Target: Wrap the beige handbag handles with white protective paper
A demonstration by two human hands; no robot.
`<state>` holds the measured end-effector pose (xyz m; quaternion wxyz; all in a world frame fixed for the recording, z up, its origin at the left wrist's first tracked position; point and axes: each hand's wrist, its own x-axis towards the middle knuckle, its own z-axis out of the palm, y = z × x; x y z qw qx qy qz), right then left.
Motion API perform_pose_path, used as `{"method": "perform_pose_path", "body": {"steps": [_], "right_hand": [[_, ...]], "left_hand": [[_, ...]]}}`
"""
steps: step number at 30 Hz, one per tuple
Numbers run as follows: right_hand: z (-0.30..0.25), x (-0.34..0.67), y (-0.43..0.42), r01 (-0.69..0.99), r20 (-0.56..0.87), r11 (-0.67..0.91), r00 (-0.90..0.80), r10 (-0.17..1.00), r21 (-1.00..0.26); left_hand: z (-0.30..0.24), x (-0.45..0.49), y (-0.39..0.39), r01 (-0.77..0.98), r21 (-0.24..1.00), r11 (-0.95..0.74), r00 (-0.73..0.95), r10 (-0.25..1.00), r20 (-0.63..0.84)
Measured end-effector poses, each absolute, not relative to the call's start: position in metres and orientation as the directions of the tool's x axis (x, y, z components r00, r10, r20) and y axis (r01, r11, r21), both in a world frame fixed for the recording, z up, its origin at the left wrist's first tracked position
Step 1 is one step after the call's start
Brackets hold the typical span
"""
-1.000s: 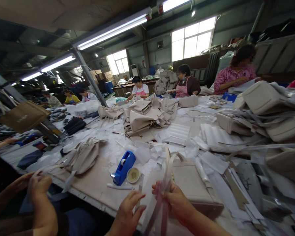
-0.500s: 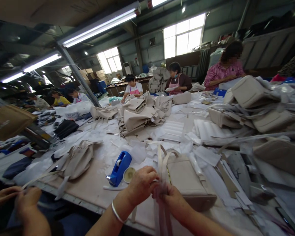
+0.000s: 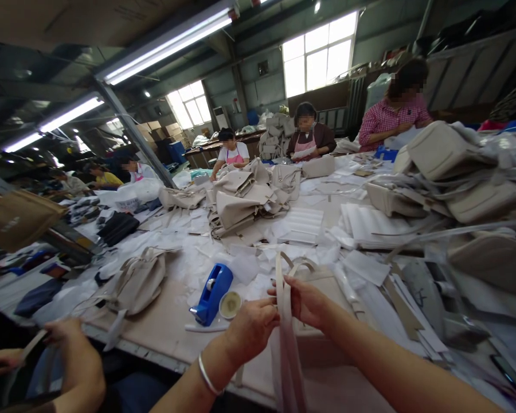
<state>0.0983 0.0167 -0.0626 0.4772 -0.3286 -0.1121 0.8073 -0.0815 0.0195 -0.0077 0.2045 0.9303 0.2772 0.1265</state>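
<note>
A beige handbag (image 3: 322, 338) stands on the table in front of me, partly behind my arms. Its long strap (image 3: 286, 327) rises in a loop and hangs down past the table edge, with a whitish translucent wrapping on the lower part. My left hand (image 3: 255, 327), a silver bangle on the wrist, is closed at the strap's left edge, fingertips pinched on it. Higher up, my right hand (image 3: 307, 301) has its fingers curled around the strap from the right. Just left of my hands are a blue tape dispenser (image 3: 210, 295) and a roll of tape (image 3: 230, 304).
A co-worker's hands (image 3: 64, 332) hold a strap at the lower left, near another beige bag (image 3: 140, 284). Piled bags (image 3: 245, 201) lie mid-table, and more (image 3: 451, 155) are stacked at the right. White foam sheets (image 3: 370, 226) and card strips (image 3: 406, 321) are nearby. Several people sit across the table.
My right hand has moved up along the strap, away from my left hand. My left hand has shifted slightly down. The co-worker's hands at the left have moved too.
</note>
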Motion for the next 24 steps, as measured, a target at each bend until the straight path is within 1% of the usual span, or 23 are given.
{"method": "perform_pose_path", "body": {"steps": [1, 3, 6, 9, 10, 12, 14, 15, 18, 21, 24], "right_hand": [[-0.064, 0.100, 0.026, -0.685, -0.474, -0.526, -0.289, 0.832, -0.504], [-0.068, 0.099, 0.036, -0.673, -0.512, -0.507, -0.216, 0.831, -0.538], [-0.078, 0.090, 0.024, -0.659, -0.481, -0.481, -0.201, 0.853, -0.578], [-0.088, 0.081, 0.001, -0.636, -0.420, -0.471, -0.243, 0.874, -0.611], [-0.090, 0.080, -0.002, -0.644, -0.401, -0.474, -0.271, 0.875, -0.600], [-0.093, 0.086, 0.003, -0.675, -0.402, -0.514, -0.334, 0.853, -0.529], [-0.094, 0.096, 0.022, -0.698, -0.470, -0.563, -0.355, 0.808, -0.442], [-0.094, 0.102, 0.034, -0.701, -0.515, -0.576, -0.339, 0.788, -0.420], [-0.097, 0.114, 0.061, -0.683, -0.605, -0.584, -0.257, 0.754, -0.439], [-0.103, 0.112, 0.057, -0.639, -0.621, -0.600, -0.234, 0.748, -0.481], [-0.109, 0.110, 0.040, -0.602, -0.627, -0.621, -0.241, 0.741, -0.502]], "left_hand": [[-0.008, -0.081, 0.021, 0.477, 0.421, -0.772, 0.818, 0.565, 0.110], [-0.009, -0.078, 0.026, 0.513, 0.350, -0.783, 0.816, 0.572, 0.084], [-0.007, -0.075, 0.035, 0.557, 0.286, -0.779, 0.802, 0.595, 0.057], [-0.004, -0.072, 0.042, 0.606, 0.251, -0.755, 0.778, 0.628, 0.008], [-0.003, -0.070, 0.043, 0.612, 0.242, -0.753, 0.778, 0.628, -0.013], [-0.001, -0.065, 0.044, 0.590, 0.246, -0.769, 0.800, 0.598, -0.049], [0.000, -0.059, 0.044, 0.554, 0.258, -0.791, 0.828, 0.556, -0.075], [0.001, -0.056, 0.045, 0.546, 0.259, -0.797, 0.835, 0.543, -0.089], [0.001, -0.047, 0.054, 0.560, 0.230, -0.796, 0.828, 0.541, -0.147], [-0.002, -0.038, 0.073, 0.571, 0.197, -0.797, 0.819, 0.537, -0.202], [-0.009, -0.030, 0.091, 0.584, 0.173, -0.793, 0.807, 0.545, -0.227]]}}
